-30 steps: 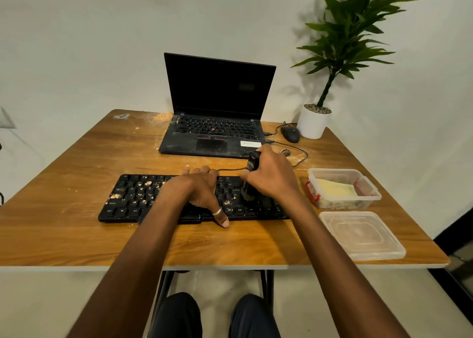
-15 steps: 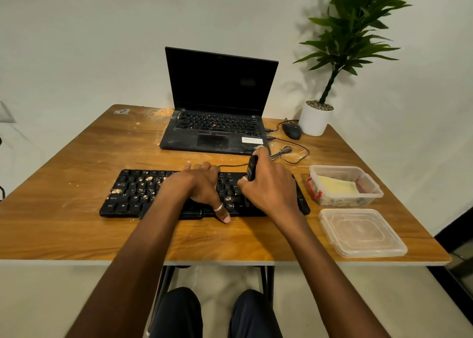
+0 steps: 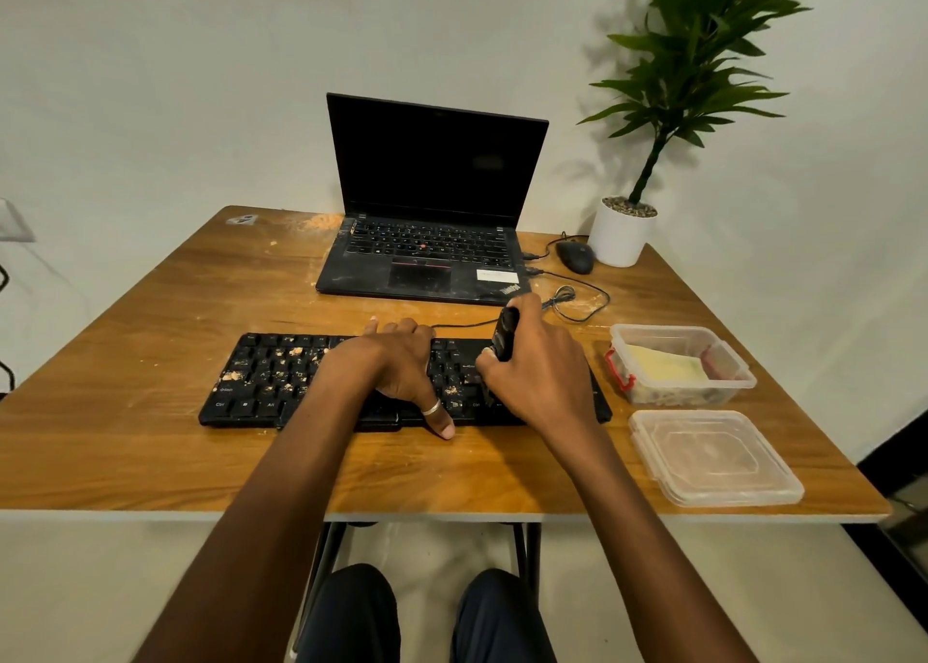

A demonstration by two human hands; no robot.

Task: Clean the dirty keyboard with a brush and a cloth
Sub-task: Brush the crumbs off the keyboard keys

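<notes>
The right hand is clamped round the black handle of a brush. The handle stands nearly upright, its top leaning a little away from the person. The bristle end points down onto the right part of the keyboard, mostly hidden behind the fingers.

The left hand lies palm-down across the middle of the keyboard, holding nothing. Its fingers reach to the far edge of the keys, and its thumb, which wears a ring, rests at the near edge. The two hands sit just beside each other without touching.

The black keyboard lies on the wooden table, parallel to the near edge and about midway across. Pale crumbs are scattered over its left half, with a few more between the hands.

Near the right edge stands an open clear plastic box with a folded yellow cloth inside. Its lid lies flat toward the near right corner.

An open laptop with a dark screen sits at the middle of the far edge. A black mouse lies between it and a white plant pot in the far right corner. A thin cable loops on the table behind the right hand.
</notes>
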